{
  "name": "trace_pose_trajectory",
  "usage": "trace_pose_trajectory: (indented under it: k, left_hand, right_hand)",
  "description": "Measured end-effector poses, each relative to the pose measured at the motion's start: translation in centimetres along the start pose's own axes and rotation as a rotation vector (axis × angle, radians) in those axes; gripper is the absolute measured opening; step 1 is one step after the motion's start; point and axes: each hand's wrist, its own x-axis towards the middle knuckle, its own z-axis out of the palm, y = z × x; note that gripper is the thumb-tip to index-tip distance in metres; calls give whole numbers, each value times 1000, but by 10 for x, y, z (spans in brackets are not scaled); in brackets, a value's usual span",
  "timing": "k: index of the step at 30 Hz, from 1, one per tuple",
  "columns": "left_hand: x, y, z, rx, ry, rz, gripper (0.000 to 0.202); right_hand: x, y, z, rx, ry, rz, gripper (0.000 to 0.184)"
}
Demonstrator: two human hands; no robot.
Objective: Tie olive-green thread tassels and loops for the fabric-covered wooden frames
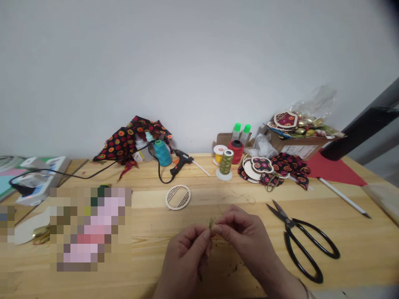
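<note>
Low over the front of the wooden table, my left hand [190,246] and my right hand [243,232] meet fingertip to fingertip. Both are closed in a pinch on a small bunch of olive-green thread [212,223], whose short ends stick up between the fingers. How the threads run inside the grip is hidden. To the right of my right hand lie black-handled scissors [289,224], blades slightly apart. A round wooden lattice piece [177,197] lies flat beyond my left hand. Loose thread [243,196] curls on the table beyond my right hand.
An olive thread spool [226,162], a red spool [237,153] and a teal cone [162,153] stand near the wall. A glue gun [181,160] lies between them. Patterned fabric pieces [289,166], a filled cardboard box [299,146] and a white pencil [344,197] are on the right.
</note>
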Motion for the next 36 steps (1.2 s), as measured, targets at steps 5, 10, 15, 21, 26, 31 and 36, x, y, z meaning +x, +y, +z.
trace_pose_trajectory:
  k: [5,10,15,21,26,31,36]
  left_hand:
    - [5,-3,-2,22,39,-1,33]
    - [5,-6,0,-76,41,-24,33]
    - [-1,-4,2,-110,3,-37,37]
    - [-2,-2,3,-58,22,-20,35]
    - [-2,-4,0,-1,-18,-15,36]
    - [-4,-2,1,21,-18,11,36]
    - [-4,-2,2,22,-22,0,37]
  right_hand:
    - [-3,-1,-1,3,-48,14,10]
    - [-7,-1,2,-34,-40,-71,5]
    - [-6,0,1,-66,-19,-105,7]
    - [-5,-1,0,-37,-31,-16,9]
    - [-5,1,-1,4,-21,8,11]
    - [-3,0,0,16,-12,18,11]
    - [-2,-5,-1,32,3,28,10]
